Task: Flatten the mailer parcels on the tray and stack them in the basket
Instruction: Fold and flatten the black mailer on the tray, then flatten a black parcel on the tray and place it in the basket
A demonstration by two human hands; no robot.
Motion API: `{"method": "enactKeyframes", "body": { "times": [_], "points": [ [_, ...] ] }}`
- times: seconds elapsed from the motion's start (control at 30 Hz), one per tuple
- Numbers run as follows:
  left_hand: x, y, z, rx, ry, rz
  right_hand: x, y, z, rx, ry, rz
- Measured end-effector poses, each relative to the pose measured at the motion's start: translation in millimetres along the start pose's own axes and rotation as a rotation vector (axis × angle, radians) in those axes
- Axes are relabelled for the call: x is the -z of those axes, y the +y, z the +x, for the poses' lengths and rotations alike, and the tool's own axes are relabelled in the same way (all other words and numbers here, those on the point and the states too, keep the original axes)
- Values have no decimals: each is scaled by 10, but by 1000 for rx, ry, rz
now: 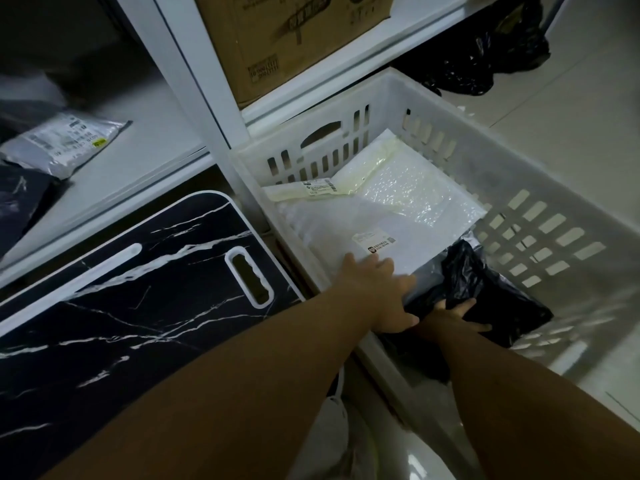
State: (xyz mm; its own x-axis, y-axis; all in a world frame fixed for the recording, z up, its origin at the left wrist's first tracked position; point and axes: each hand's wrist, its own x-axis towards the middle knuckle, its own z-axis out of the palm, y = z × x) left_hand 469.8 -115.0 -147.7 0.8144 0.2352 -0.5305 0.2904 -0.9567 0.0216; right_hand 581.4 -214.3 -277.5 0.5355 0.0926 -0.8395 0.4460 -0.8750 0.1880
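Black mailer parcel (485, 299) sits low in the white basket (519, 161), right hand (453, 315) gripping its near edge, fingers curled around it; left hand (381, 292) presses flat, fingers straight, on the white mailer (346, 230) beside it; bubble mailers (408, 192) stacked behind; black marble-patterned tray (138, 289) left of the basket; grey parcel (65, 143) on the shelf (145, 150).

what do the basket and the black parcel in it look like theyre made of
Basket: looks like moulded white plastic, matte, with slotted walls and a cut-out handle. Black parcel: seems a thin glossy poly film, judging by its crinkles and highlights; the right hand grips it.
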Motion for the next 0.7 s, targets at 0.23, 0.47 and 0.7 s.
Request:
{"method": "enactKeyframes", "body": {
  "times": [0.23,0.47,0.7],
  "points": [
    [25,22,1,51,-244,-18,130,-183,1311,-68,71,432],
    [339,102,-300,60,-91,-113,815,-56,-949,-28,373,535],
    [577,-76,-777,105,255,-183,962,-259,-1465,211,526,471]
  ]
}}
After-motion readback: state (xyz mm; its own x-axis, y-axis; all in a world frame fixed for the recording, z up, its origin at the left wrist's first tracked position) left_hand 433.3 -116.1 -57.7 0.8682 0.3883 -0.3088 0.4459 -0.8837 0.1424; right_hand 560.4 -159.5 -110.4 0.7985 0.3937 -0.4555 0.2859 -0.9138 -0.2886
